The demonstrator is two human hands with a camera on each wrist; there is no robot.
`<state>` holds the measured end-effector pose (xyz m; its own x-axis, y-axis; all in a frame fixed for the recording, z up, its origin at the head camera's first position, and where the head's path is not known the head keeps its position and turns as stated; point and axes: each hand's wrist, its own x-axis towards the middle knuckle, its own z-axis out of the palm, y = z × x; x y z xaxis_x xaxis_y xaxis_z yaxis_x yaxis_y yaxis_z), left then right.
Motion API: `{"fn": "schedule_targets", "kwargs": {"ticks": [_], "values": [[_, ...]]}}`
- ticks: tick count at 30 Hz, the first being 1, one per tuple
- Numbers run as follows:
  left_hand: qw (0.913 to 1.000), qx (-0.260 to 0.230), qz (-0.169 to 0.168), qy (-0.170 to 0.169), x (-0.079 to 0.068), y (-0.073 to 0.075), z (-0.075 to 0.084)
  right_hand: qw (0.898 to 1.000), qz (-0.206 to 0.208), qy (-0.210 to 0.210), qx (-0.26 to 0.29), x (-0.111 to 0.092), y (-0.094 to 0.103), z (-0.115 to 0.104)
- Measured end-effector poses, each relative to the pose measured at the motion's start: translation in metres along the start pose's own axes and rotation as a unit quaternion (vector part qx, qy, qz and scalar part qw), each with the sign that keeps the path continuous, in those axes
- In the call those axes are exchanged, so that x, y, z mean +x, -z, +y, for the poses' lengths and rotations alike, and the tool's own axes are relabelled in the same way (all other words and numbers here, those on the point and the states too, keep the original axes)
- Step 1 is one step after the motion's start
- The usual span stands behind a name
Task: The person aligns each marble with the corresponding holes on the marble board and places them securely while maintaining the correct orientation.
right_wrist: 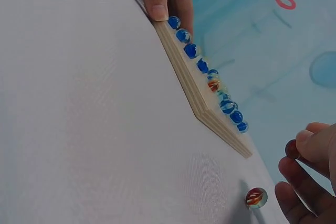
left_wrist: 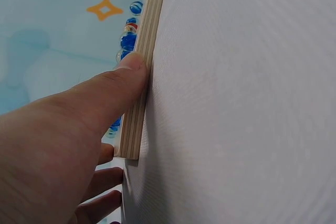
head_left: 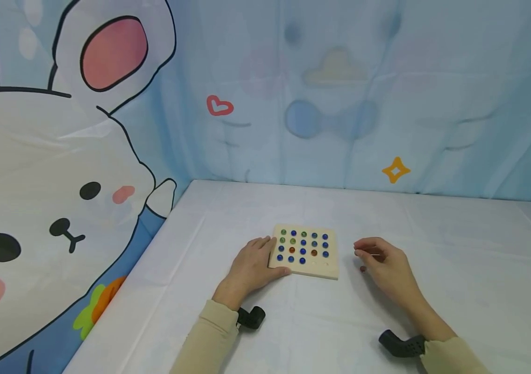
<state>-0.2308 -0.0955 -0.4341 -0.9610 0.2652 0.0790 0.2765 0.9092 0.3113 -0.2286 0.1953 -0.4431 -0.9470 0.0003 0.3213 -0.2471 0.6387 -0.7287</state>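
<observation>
A pale wooden marble board (head_left: 328, 270) lies on the table, bearing rows of blue, green and orange-red glass marbles (head_left: 303, 251). My left hand (head_left: 251, 266) grips its near left corner, thumb against the front edge and fingers along the left side. To the right of the board, my right hand (head_left: 389, 270) pinches a dark reddish marble (right_wrist: 292, 149) between thumb and forefinger. Below those fingers a clear marble with red and white swirls (right_wrist: 256, 198) sits by the other fingertips. Small hollows (head_left: 320, 263) show at the board's near right corner.
A white cloth covers the table (head_left: 480, 270). Behind it hangs a light blue printed curtain (head_left: 265, 140), with a large cartoon animal (head_left: 59, 182) on the left side. Black wrist cameras (head_left: 400, 345) sit at both sleeve cuffs.
</observation>
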Motion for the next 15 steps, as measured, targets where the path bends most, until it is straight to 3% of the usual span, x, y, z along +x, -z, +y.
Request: {"fn": "schedule_targets", "kwargs": {"ticks": [15], "values": [[1.0000,0.008,0.004,0.002,0.001,-0.002,0.000,0.999,-0.002,0.049,0.003,-0.001,-0.011,-0.021]]}}
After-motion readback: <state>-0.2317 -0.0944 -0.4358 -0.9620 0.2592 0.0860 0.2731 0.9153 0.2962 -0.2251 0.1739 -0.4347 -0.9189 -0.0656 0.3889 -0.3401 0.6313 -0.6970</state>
